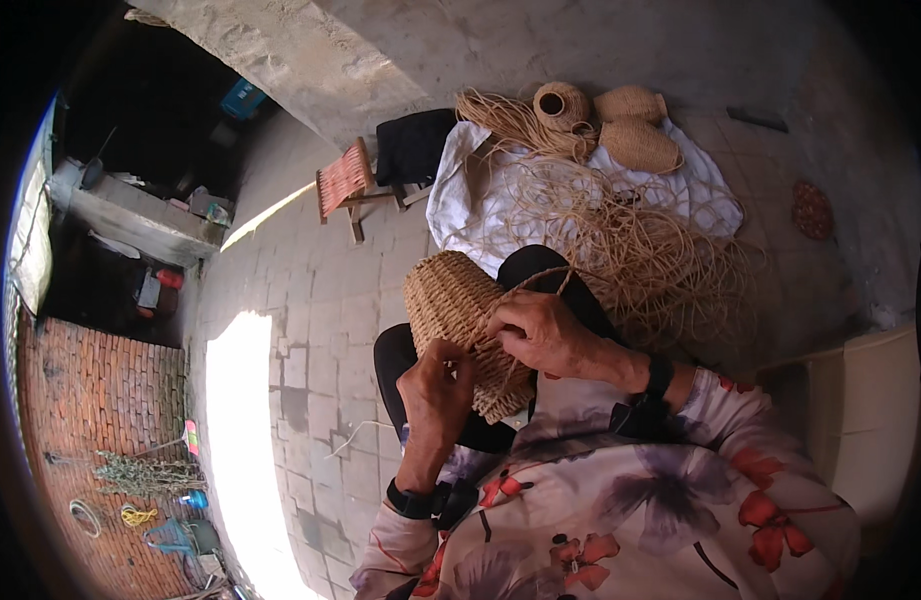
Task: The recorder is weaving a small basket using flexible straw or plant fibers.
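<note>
A tan woven basket (442, 298) lies tilted across my lap, between my knees. My left hand (437, 393) is closed, fingertips pinched against the basket's near side; what lies between those fingertips is hidden. My right hand (548, 333) rests over the basket's right side with its fingers bent closed. A twisted straw cord (540, 276) rises by the right fingers and loops over my right knee; its lower end disappears under that hand.
Ahead, a white cloth (465, 205) carries a tangled heap of straw cord (640, 240). Several finished woven vessels (640, 145) sit at its far edge. Left of it stands a folding stool (344, 180) beside a dark cloth (413, 146). A brick wall (100, 400) bounds the far left.
</note>
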`<control>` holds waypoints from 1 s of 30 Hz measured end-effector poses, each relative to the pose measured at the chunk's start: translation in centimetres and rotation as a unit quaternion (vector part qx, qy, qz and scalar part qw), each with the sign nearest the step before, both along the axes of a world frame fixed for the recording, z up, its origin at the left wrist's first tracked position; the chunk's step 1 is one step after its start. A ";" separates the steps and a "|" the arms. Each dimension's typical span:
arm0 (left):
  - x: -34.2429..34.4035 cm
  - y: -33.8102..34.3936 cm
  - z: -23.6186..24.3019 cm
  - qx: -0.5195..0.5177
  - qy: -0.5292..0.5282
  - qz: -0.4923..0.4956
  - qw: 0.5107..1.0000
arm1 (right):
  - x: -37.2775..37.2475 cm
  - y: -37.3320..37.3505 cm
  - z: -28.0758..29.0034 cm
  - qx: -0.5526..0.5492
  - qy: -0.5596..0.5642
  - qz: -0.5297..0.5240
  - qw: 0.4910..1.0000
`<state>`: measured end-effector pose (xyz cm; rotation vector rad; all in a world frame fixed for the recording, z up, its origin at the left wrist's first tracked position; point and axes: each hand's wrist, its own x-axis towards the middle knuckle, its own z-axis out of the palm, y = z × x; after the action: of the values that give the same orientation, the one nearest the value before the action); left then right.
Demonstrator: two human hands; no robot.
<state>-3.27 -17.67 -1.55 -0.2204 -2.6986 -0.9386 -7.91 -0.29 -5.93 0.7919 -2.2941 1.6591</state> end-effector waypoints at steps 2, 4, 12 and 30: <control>-0.1 0.0 -0.8 -0.042 0.040 -0.039 0.998 | 0.1 0.4 -0.9 0.017 0.007 0.031 0.999; -0.1 0.2 -0.7 -0.056 0.039 -0.042 0.997 | 0.6 0.3 -1.3 0.053 -0.007 0.064 0.996; -0.3 0.5 -1.3 -0.074 0.035 -0.056 0.995 | 1.0 -0.3 -2.2 0.072 0.062 0.049 0.994; 0.3 0.4 1.9 0.546 -0.371 0.069 0.748 | 0.6 -0.9 -1.6 0.125 0.101 0.037 0.986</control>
<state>-2.95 -17.29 0.32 0.7220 -2.0521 -2.7456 -7.30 -1.22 -7.52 1.0563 -2.3801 1.2626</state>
